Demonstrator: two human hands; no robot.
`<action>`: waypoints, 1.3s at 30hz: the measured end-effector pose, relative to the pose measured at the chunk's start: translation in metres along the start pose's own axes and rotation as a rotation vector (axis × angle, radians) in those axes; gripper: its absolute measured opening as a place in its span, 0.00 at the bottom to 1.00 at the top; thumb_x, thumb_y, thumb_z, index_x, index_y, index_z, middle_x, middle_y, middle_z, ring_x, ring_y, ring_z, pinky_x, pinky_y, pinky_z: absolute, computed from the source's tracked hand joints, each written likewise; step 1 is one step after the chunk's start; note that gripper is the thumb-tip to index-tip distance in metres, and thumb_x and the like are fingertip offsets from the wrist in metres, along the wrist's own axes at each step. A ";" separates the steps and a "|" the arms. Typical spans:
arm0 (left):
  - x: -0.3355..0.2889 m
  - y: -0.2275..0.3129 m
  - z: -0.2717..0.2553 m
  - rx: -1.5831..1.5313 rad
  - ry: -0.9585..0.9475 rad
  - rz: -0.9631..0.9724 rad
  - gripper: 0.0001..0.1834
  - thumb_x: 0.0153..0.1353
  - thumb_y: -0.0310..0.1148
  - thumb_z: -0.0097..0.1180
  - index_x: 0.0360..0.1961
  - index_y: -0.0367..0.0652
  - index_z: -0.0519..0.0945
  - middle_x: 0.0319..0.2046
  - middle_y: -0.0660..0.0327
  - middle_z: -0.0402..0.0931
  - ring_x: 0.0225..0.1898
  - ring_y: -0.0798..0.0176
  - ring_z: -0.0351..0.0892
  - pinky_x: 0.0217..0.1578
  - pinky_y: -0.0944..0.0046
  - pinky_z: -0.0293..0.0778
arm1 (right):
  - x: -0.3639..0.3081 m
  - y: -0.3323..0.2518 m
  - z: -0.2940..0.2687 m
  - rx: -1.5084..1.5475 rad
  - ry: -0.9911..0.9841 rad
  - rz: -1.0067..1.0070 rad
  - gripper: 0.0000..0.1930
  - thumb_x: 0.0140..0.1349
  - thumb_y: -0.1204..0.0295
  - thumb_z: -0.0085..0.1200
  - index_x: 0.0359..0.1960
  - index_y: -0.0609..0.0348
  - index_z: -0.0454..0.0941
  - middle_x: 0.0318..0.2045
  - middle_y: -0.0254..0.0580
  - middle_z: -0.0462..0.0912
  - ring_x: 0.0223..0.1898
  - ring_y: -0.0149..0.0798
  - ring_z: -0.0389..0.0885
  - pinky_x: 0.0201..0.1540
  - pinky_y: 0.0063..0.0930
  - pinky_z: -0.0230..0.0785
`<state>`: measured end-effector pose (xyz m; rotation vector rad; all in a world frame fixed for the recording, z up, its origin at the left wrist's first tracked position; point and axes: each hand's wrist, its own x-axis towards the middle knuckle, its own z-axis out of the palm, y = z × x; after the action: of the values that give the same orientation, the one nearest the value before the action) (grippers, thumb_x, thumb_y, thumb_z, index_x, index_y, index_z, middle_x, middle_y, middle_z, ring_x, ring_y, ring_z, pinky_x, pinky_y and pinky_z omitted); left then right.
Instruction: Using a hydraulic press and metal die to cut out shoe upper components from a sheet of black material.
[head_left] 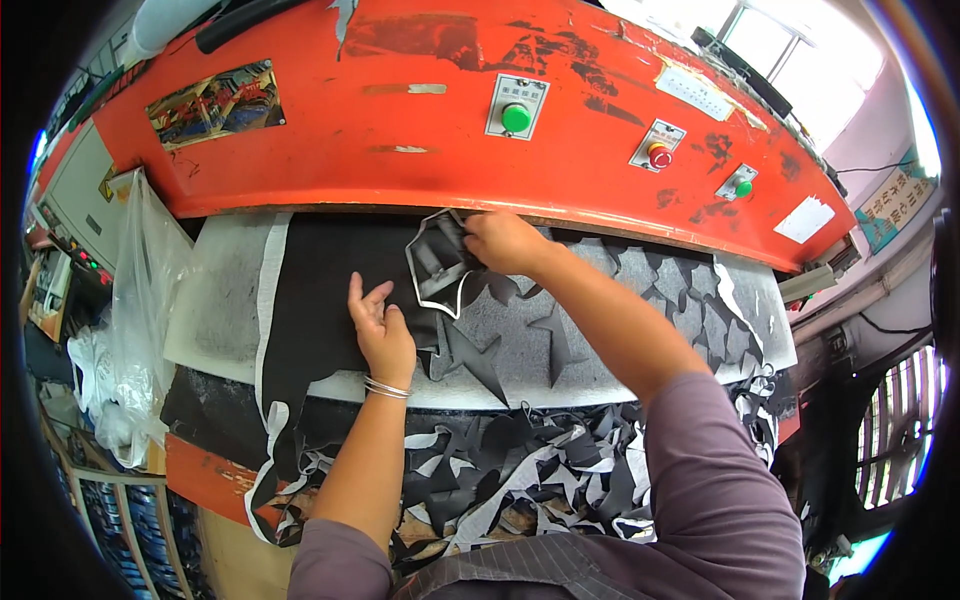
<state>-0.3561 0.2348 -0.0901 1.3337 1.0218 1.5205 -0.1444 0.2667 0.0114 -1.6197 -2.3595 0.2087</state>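
Observation:
A steel-edged cutting die [441, 284] with inner crossbars rests on the black sheet material [320, 290], close under the red machine beam. My right hand [503, 243] reaches across from the right and grips the die's upper right side, fingers closed on its edge. Left of the die and a little nearer to me, my left hand [383, 325] hovers over the sheet, fingers spread and holding nothing. Right of the die, the sheet is cut into pointed leftover pieces [470, 357] on the grey cutting board [520, 340].
The red press beam [400, 160] spans the far side, with a green button [516, 118], a red button [660, 156] and another green button [743, 188]. Tangled black scraps [530, 460] heap along the near edge. A clear plastic bag [150, 290] hangs at left.

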 end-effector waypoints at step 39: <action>-0.007 0.003 0.057 0.817 -0.552 0.185 0.43 0.53 0.29 0.46 0.69 0.32 0.43 0.61 0.56 0.69 0.65 0.58 0.62 0.69 0.54 0.43 | -0.108 0.055 0.073 0.274 0.395 0.427 0.36 0.52 0.73 0.47 0.64 0.75 0.54 0.49 0.57 0.75 0.56 0.52 0.68 0.59 0.40 0.56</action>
<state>-0.2989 0.2297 -0.0839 2.2999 1.2090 0.7464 -0.0810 0.1886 -0.0880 -1.8091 -1.6066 0.2536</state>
